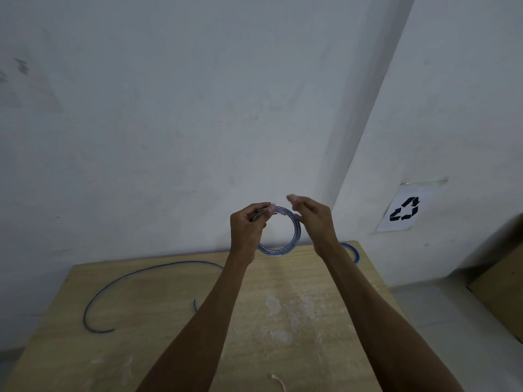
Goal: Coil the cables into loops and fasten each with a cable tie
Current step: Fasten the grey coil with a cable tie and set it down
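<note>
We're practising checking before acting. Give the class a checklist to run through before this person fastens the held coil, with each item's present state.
1. Coil wound into a round loop, turns lying together: ok.
2. Left hand pinches the coil's top turns: ok.
3. Right hand free to fetch a tie: cannot tell; it is blurred beside the coil.
4. Tie on the coil: not ok; none shows.
5. Tie within reach: cannot tell; a small white item lies on the table near the person.
6. Loose cable on the table coiled: not ok.
</note>
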Tool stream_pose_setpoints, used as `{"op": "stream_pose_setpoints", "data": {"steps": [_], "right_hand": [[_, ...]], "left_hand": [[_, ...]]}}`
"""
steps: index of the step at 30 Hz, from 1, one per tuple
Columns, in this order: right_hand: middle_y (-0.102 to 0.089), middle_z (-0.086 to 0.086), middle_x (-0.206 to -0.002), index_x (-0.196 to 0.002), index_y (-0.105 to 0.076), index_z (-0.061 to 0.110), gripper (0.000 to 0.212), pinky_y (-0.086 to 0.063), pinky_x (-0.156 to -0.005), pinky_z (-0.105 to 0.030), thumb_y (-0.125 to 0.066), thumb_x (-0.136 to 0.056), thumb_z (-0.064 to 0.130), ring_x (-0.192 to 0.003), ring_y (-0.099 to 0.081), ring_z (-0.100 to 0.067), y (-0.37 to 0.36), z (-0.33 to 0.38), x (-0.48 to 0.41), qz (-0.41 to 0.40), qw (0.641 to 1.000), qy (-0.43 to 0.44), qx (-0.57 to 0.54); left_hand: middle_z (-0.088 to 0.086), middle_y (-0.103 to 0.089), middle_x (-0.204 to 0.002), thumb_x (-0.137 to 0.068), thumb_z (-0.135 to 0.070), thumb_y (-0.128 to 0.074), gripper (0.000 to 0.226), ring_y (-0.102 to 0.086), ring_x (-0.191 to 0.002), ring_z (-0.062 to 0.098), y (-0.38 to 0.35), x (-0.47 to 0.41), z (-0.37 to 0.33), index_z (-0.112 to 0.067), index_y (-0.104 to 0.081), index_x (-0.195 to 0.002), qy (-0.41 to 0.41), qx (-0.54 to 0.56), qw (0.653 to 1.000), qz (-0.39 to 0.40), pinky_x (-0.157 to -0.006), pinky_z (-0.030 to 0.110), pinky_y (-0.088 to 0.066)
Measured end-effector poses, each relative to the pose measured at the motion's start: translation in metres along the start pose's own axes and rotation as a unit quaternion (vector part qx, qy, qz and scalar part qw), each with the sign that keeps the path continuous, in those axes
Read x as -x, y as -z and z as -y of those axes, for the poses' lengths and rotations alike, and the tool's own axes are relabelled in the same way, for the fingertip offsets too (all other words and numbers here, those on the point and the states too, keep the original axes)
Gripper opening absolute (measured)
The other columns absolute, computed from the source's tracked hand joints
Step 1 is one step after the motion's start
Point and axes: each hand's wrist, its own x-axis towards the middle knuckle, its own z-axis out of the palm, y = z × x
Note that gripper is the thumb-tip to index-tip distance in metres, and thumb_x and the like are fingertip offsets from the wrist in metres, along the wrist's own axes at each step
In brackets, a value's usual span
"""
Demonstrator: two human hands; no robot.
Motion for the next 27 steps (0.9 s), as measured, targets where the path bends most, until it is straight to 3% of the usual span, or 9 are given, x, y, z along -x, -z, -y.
{"op": "stream_pose_setpoints", "data": {"steps": [3,8,12,15,17,19,22,25,27], "right_hand": [[-0.075,0.008,-0.114,-0.112,-0.078,0.021,0.038,-0.054,-0.096,-0.035,-0.067,-0.093,0.051,-0.109,-0.068,-0.013,-0.007,0.017,-0.014,0.008,0.998,-0.060,0.005],[-0.078,0.002,-0.105,-0.105,-0.080,0.009,0.021,-0.052,-0.083,-0.017,-0.072,-0.094,0.025,-0.096,-0.072,0.001,-0.015,0.026,-0.025,0.006,1.000,-0.010,0.015],[-0.078,0.006,-0.100,-0.103,-0.080,0.010,0.017,-0.052,-0.077,-0.009,-0.072,-0.094,0.022,-0.091,-0.072,0.005,-0.015,0.029,-0.027,0.030,0.999,0.001,0.014],[-0.074,0.004,-0.115,-0.100,-0.081,0.012,0.014,-0.051,-0.093,-0.018,-0.072,-0.093,0.020,-0.103,-0.069,-0.005,-0.015,0.030,-0.028,0.026,0.999,0.010,0.026],[-0.068,0.003,-0.129,-0.098,-0.081,0.009,0.013,-0.045,-0.091,-0.016,-0.073,-0.093,0.018,-0.109,-0.063,-0.010,-0.014,0.032,-0.031,0.007,0.999,0.016,0.033],[-0.065,0.003,-0.134,-0.096,-0.081,0.008,0.011,-0.043,-0.088,-0.014,-0.073,-0.092,0.015,-0.112,-0.062,-0.011,-0.016,0.033,-0.033,-0.010,1.000,0.014,0.022],[-0.069,0.000,-0.130,-0.099,-0.080,0.007,0.013,-0.044,-0.089,-0.015,-0.074,-0.092,0.016,-0.112,-0.063,-0.014,-0.017,0.033,-0.033,-0.017,1.000,-0.012,0.012],[-0.078,-0.004,-0.110,-0.105,-0.080,0.010,0.024,-0.056,-0.093,-0.034,-0.078,-0.089,0.028,-0.102,-0.073,-0.019,-0.013,0.029,-0.028,0.016,0.998,-0.064,-0.001],[-0.079,-0.007,-0.103,-0.108,-0.078,0.011,0.032,-0.062,-0.086,-0.037,-0.076,-0.089,0.037,-0.094,-0.076,-0.024,-0.008,0.026,-0.020,0.062,0.993,-0.101,-0.002]], "left_hand": [[0.010,-0.076,-0.083,-0.090,-0.006,-0.076,0.019,-0.064,-0.061,-0.001,-0.007,0.005,-0.002,0.003,-0.077,-0.106,-0.007,0.000,1.000,0.025,-0.057,0.011,-0.046],[0.011,-0.077,-0.092,-0.093,-0.011,-0.073,0.022,-0.061,-0.061,0.000,-0.013,0.008,-0.006,-0.006,-0.076,-0.115,-0.014,-0.024,0.999,0.044,-0.054,0.015,-0.043],[-0.006,-0.072,-0.069,-0.093,-0.016,-0.074,0.020,-0.053,-0.049,0.002,-0.013,0.006,-0.008,-0.004,-0.078,-0.108,-0.006,-0.029,0.998,0.053,-0.050,0.013,-0.038],[-0.007,-0.069,-0.063,-0.092,-0.019,-0.075,0.021,-0.051,-0.048,0.003,-0.013,0.004,-0.009,-0.003,-0.080,-0.105,0.001,-0.051,0.997,0.054,-0.049,0.012,-0.037],[0.009,-0.072,-0.070,-0.093,-0.019,-0.074,0.023,-0.055,-0.050,0.001,-0.013,0.004,-0.013,-0.001,-0.079,-0.107,0.000,-0.071,0.995,0.068,-0.048,0.010,-0.038],[0.010,-0.071,-0.074,-0.094,-0.018,-0.073,0.023,-0.057,-0.051,-0.002,-0.013,0.003,-0.018,0.000,-0.079,-0.108,-0.004,-0.086,0.993,0.086,-0.048,0.008,-0.038],[0.010,-0.077,-0.082,-0.095,-0.018,-0.072,0.022,-0.059,-0.054,-0.003,-0.010,0.001,-0.019,-0.001,-0.079,-0.107,-0.012,-0.102,0.990,0.101,-0.050,0.008,-0.039],[0.007,-0.079,-0.089,-0.095,-0.016,-0.072,0.018,-0.063,-0.063,-0.005,-0.004,-0.003,-0.015,-0.003,-0.080,-0.103,-0.016,-0.107,0.991,0.076,-0.060,0.010,-0.044],[0.001,-0.078,-0.084,-0.096,-0.015,-0.071,0.014,-0.062,-0.063,-0.005,0.001,-0.010,-0.015,-0.006,-0.081,-0.101,-0.001,-0.088,0.995,0.040,-0.061,0.011,-0.044]]}}
